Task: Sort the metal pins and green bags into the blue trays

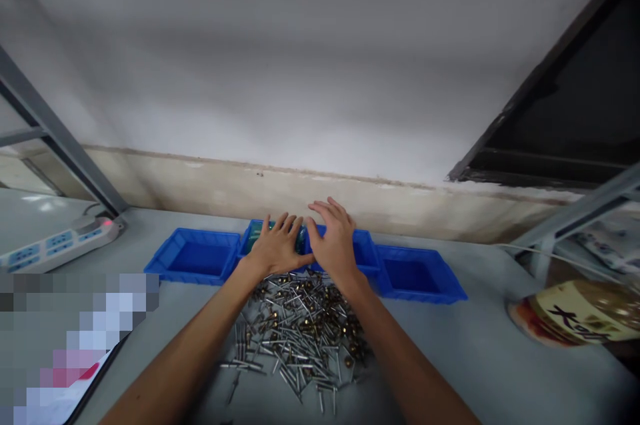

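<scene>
My left hand (280, 245) is spread over the second blue bin (245, 248) from the left, its fingers apart with nothing visible in them. Something green and shiny shows in that bin behind the fingers. Beside it, my right hand (333, 238) reaches over the third blue bin (367, 251), fingers stretched upward and thumb apart. The two thumbs come close together, and whether they touch I cannot tell. Below both hands, between my forearms, lies a loose pile of metal fasteners (305, 331), with silvery shanks and some brass-coloured heads.
Further blue bins stand at the left (200, 258) and right (413, 275) ends of the row. A power strip (65, 241) lies far left, above a pixelated area. A labelled jar (575, 315) sits at right. A wall (300, 111) rises behind the table.
</scene>
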`<state>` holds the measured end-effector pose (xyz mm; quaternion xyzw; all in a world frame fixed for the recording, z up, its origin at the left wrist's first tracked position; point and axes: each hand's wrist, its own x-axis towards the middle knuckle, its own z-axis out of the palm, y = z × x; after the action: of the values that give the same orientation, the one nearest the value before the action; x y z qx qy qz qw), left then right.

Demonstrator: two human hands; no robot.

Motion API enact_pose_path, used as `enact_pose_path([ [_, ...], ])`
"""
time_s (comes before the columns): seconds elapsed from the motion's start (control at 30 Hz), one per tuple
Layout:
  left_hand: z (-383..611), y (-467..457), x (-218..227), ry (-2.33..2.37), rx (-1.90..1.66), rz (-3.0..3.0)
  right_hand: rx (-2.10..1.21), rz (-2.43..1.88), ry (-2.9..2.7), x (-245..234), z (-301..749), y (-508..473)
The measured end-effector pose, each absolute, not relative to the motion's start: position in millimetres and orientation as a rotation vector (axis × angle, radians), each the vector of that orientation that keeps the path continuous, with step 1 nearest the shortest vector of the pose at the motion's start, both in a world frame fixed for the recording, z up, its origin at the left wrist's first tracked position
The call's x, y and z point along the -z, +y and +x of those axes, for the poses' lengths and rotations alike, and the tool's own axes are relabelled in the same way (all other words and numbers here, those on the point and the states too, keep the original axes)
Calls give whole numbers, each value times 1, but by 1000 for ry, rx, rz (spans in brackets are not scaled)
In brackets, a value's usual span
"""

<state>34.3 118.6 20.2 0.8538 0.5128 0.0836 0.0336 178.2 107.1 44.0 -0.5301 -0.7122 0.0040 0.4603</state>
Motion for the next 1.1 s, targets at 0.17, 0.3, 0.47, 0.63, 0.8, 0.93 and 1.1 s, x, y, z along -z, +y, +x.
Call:
enact_pose_path([
  [0.17, 36, 120, -16, 1564, -300, 2589, 20, -1302, -1669, -53, 189, 110],
  [0.3, 35, 122, -14, 1551, -319, 2569, 63, -1272, -1630, -65, 194, 107],
  [0.47, 33, 125, -14, 1566, -321, 2580, -5, -1197, -1722, -75, 199, 100],
  [0.63, 33, 127, -12, 1575, -279, 2592, -90, -1268, -1811, -77, 214, 71],
  [0.8, 35, 131, -13, 1618, -157, 2503, -46, -1307, -2031, -40, 244, 27],
  [0.93, 36, 134, -13, 1635, -164, 2481, -122, -1216, -2170, -3, 263, -2],
  [1.1, 35, 124, -14, 1667, -337, 2542, -280, -1263, -2414, 13, 254, -20],
])
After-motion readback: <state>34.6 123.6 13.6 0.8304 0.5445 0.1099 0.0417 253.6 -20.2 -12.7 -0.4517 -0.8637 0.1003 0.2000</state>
